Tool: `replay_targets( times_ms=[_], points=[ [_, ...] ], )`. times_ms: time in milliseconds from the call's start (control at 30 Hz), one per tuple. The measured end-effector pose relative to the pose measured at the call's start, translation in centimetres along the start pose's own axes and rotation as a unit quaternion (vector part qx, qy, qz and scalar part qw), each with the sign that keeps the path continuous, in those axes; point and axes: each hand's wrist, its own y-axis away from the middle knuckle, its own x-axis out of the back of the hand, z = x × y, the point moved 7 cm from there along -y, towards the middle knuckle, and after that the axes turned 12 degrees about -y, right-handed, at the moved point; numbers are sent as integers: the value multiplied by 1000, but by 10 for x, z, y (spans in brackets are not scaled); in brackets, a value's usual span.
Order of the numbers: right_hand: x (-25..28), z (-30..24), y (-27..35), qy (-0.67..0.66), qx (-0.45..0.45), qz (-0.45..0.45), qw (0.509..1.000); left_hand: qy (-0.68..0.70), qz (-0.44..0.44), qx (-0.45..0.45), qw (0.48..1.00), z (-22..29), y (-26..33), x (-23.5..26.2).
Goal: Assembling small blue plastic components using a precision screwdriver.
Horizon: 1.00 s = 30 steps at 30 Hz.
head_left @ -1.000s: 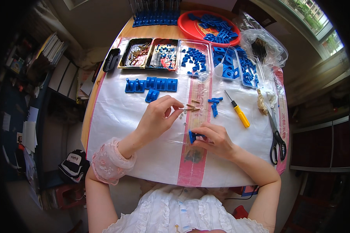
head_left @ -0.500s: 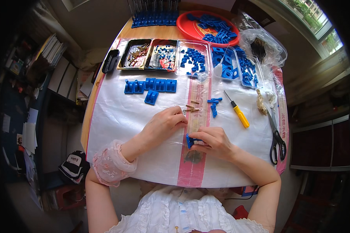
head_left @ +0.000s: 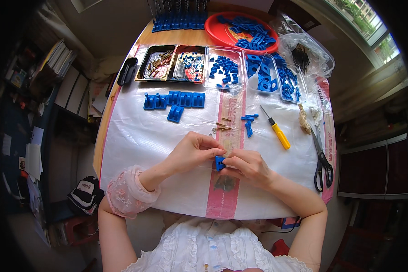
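My right hand (head_left: 250, 166) grips a small blue plastic bracket (head_left: 220, 163) above the pink stripe of the table cover. At the bracket's upper edge, the thumb and fingertips of my left hand (head_left: 191, 152) are pinched together; anything between them is too small to make out. Beyond my hands lie several brass-coloured screws (head_left: 222, 124), with tiny pale pieces (head_left: 212, 132) beside them. To their right is a little group of blue plastic pieces (head_left: 249, 123). Several blue brackets (head_left: 186, 99) form a row farther left, and one more (head_left: 175, 114) sits just in front of it.
A yellow-handled screwdriver (head_left: 280, 134) and black scissors (head_left: 321, 165) lie to the right. Along the back stand a black tray of screws (head_left: 142, 68), a tray of small hardware (head_left: 173, 72), clear boxes of blue parts (head_left: 207, 77) and a red basin (head_left: 213, 34).
My left hand has moved right from beside the screws to the bracket, uncovering the tiny pale pieces. In my right hand the bracket has turned slightly.
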Motion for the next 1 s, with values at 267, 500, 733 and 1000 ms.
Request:
replay_targets(
  times_ms=[267,500,733,1000],
  points=[
    [-5,-11,-3,36,54,-31,997,-5,-73,63,995,2,2,2],
    [-9,-15,-2,74,74,-44,993,-15,-33,62,997,4,6,-1],
    [-8,-14,-2,57,72,-21,996,-33,-62,29,997,1,2,0],
    [-6,-14,-2,52,68,-6,996,14,-87,62,994,1,3,-2]
  ],
)
